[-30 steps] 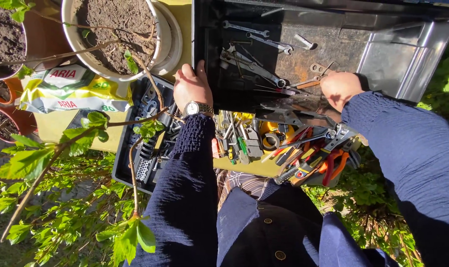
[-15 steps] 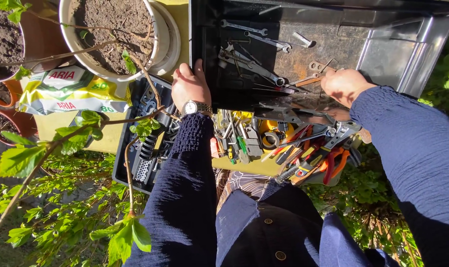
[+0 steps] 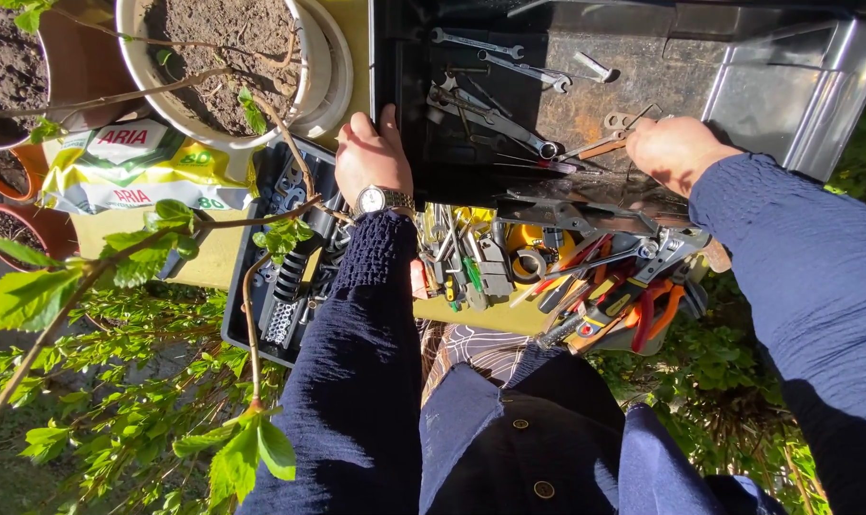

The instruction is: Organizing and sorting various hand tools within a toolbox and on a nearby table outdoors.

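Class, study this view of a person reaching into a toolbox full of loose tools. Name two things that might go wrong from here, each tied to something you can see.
1. The right hand reaches among loose spanners and thin pointed tools in the black toolbox; a finger might get nicked or pinched.
2. The left hand grips the toolbox's edge, and the toolbox sits over a crowded tool tray; if the toolbox tips or slides, tools may spill.

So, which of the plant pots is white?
The big pot beside the black toolbox, nearest the left hand; the pots further left are reddish-brown.
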